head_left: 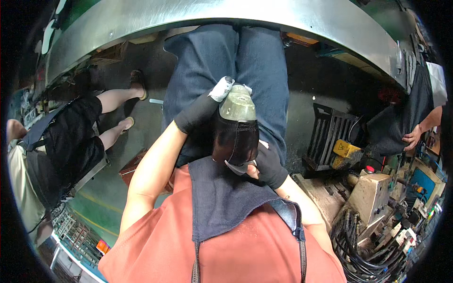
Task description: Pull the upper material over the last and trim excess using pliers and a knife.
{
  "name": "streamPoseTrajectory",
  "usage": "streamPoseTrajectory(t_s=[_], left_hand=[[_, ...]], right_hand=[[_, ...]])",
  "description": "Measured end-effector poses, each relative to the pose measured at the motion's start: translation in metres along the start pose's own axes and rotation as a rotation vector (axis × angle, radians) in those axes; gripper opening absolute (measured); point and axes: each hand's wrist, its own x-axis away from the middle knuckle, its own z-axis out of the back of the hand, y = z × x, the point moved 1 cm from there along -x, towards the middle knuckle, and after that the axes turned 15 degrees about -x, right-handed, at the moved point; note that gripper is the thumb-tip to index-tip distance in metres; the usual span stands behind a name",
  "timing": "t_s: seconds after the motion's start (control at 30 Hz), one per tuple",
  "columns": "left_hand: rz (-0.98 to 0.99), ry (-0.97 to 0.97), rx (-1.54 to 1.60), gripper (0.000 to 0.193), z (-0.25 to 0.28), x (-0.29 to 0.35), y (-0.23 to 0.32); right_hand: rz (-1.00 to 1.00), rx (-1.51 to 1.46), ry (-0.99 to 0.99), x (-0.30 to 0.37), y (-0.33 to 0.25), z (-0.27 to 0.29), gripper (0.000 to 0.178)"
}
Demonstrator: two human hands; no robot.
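Note:
Over my lap I hold a shoe last (237,104), pale greenish grey, its bare end pointing away from me. A glossy dark leather shoe upper (236,140) covers the nearer part of it. My left hand (202,109), in a black fingerless glove with white wrapping on a fingertip, closes round the last's left side. My right hand (269,166), also black-gloved, grips the near right end of the upper, with bare fingertips at its edge. Part of the fingers of both hands is hidden behind the shoe. A dark denim apron (226,198) lies beneath.
A curved metal worktable (236,10) runs across the far side, beyond my knees. One seated person (66,141) is at the left; another person's hand (414,137) shows at the right. Right of me stand a slatted dark rack (330,134), a machine box with a red button (373,188) and black hoses (358,250).

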Motion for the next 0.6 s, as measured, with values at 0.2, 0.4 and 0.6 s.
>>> streamPoseTrajectory(t_s=[0.2,0.4,0.6], left_hand=[[-0.324,-0.323,0.049,0.048,0.013,-0.020,0.023],[-0.299,0.418,-0.324,0.061,-0.033,0.010,0.085],[-0.207,0.637,-0.809,0.068,-0.015,0.013,0.011]], right_hand=[[0.044,-0.104,0.000,-0.037,-0.023,0.043,0.045],[-0.668,-0.748,0.236,-0.099,-0.064,0.110,0.043],[-0.798,-1.041,0.140,-0.111,0.021,0.118,0.050]])
